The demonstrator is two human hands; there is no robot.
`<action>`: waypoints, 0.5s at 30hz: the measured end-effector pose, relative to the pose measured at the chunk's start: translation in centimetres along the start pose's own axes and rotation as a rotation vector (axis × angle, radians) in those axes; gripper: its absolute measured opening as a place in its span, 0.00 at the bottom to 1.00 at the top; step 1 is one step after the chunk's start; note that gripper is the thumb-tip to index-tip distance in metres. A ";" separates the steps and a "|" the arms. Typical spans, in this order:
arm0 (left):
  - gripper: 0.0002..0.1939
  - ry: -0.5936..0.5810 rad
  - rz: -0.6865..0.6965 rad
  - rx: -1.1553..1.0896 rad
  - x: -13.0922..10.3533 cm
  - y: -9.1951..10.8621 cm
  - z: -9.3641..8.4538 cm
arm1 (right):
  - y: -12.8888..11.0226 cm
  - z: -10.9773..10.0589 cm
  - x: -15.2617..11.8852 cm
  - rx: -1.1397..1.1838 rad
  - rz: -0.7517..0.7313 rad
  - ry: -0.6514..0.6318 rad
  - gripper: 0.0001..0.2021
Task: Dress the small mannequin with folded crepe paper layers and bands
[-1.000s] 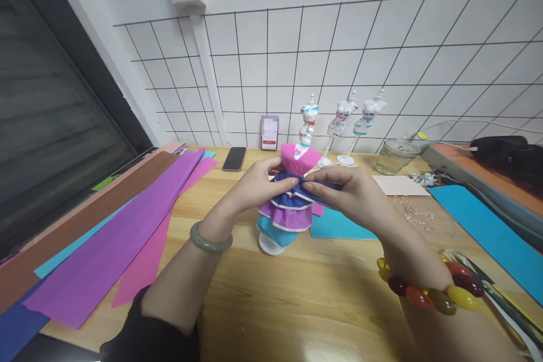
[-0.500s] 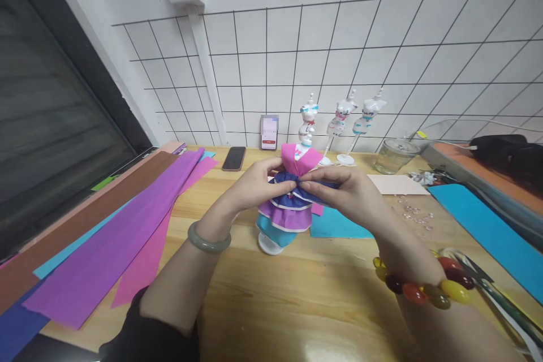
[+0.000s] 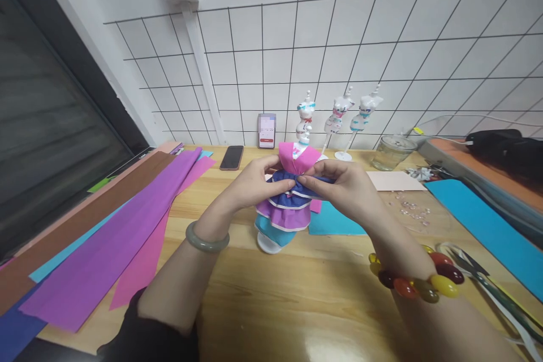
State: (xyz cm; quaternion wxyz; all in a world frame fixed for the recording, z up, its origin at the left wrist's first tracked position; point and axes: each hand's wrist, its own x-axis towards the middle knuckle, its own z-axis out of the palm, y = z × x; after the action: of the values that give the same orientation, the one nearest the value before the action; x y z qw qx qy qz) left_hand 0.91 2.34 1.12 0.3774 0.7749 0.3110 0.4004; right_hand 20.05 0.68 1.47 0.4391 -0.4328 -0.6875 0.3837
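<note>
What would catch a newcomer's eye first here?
The tiered dress, pink over blue, purple and turquoise, pinched at the waist by the left hand and right hand, mid-picture. Next, the three white dress forms behind it, before the tiled wall, and the purple sheet on the left.

no lettering can be read; the marks on the upright phone's screen (image 3: 267,131) are too small.

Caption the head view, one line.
Two bare hands pinch the dark blue ruffle at the waist of a small dressed mannequin.
</note>
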 end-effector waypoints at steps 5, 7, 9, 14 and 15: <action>0.17 -0.011 0.008 -0.021 0.0 0.0 0.0 | 0.0 0.0 0.0 0.023 0.009 -0.004 0.13; 0.18 0.007 -0.003 -0.031 0.0 0.0 0.0 | 0.1 0.1 0.0 0.012 -0.005 0.001 0.13; 0.18 0.049 -0.017 -0.032 0.0 0.0 0.2 | 0.2 0.2 0.1 0.000 -0.023 0.005 0.13; 0.18 0.118 -0.027 -0.002 0.1 -0.4 0.3 | 0.5 0.2 0.2 -0.019 -0.046 -0.002 0.13; 0.17 0.117 -0.023 0.002 0.1 -0.4 0.3 | 0.5 0.1 0.2 -0.021 -0.043 -0.017 0.13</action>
State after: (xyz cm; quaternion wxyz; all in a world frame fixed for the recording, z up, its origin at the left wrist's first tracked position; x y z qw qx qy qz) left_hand 1.11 2.55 0.73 0.3624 0.7470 0.3416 0.4403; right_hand 20.08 0.99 1.07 0.4367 -0.4190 -0.7046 0.3706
